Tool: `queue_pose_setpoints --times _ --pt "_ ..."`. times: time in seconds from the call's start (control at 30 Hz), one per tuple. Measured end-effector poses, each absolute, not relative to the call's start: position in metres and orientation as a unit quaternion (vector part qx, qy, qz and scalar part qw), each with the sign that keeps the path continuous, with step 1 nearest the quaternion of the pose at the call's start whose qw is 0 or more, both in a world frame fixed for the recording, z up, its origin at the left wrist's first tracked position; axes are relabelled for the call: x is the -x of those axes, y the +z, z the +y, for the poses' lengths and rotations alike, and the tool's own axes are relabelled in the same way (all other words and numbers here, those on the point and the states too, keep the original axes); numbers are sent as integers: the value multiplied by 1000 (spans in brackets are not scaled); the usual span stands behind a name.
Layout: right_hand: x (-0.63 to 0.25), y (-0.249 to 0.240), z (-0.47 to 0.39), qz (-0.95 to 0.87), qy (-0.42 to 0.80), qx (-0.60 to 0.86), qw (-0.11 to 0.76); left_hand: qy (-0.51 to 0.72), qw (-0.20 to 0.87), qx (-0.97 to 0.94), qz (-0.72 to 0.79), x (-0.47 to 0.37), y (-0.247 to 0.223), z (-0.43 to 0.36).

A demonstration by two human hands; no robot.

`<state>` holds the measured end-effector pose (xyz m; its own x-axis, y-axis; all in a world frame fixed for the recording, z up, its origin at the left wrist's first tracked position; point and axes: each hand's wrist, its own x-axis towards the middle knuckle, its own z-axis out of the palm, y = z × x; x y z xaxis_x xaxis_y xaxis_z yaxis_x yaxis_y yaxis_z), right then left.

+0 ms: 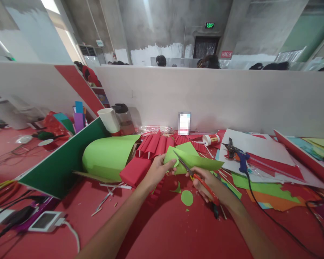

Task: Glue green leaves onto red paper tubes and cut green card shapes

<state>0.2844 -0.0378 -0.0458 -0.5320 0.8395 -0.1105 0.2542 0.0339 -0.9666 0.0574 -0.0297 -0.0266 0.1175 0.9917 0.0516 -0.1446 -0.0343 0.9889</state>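
My left hand [162, 169] pinches the lime-green paper [198, 162] at its left side, thumb on top, a small curved piece of the green showing beside the thumb. My right hand [202, 180] grasps the orange-handled scissors [208, 189], their tips aimed up and left toward my left hand. One blade lies across the paper; I cannot make out where the other sits. The paper is held above the middle of the red table [183, 233], and on the tabletop below it lie a green paper disc [187, 198] and a green offcut [177, 187].

Just left of my left hand is a red box [135, 172], with pleated red paper [158, 144] behind it. Farther left, a curved lime-green sheet [106, 158] stands beside a dark green board [64, 165]. Near the table's back edge, by the white partition [221, 93], are a lidded jug [124, 118], a white cup [109, 120] and, near the middle, a blurred bright screen [184, 124]. A white roll with a red label [211, 139] lies behind my right hand. Toward the table's right side, a blue glue gun [240, 158] rests on white sheets [259, 144], its dark cord running toward the near right corner. At the left, a white device [45, 221] has a cable plugged in.
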Motion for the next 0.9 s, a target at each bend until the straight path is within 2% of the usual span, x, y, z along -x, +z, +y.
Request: queue_pose_setpoints --times 0.3,0.47,0.9 --pt "-273 -60 -39 -661 575 382 294 576 539 -446 423 -67 -30 -31" --pt "-272 -61 -39 -676 560 386 284 598 535 -432 413 -68 -32 -31" --pt "-266 -33 -51 -731 479 386 296 588 504 -461 433 -70 -38 -32"
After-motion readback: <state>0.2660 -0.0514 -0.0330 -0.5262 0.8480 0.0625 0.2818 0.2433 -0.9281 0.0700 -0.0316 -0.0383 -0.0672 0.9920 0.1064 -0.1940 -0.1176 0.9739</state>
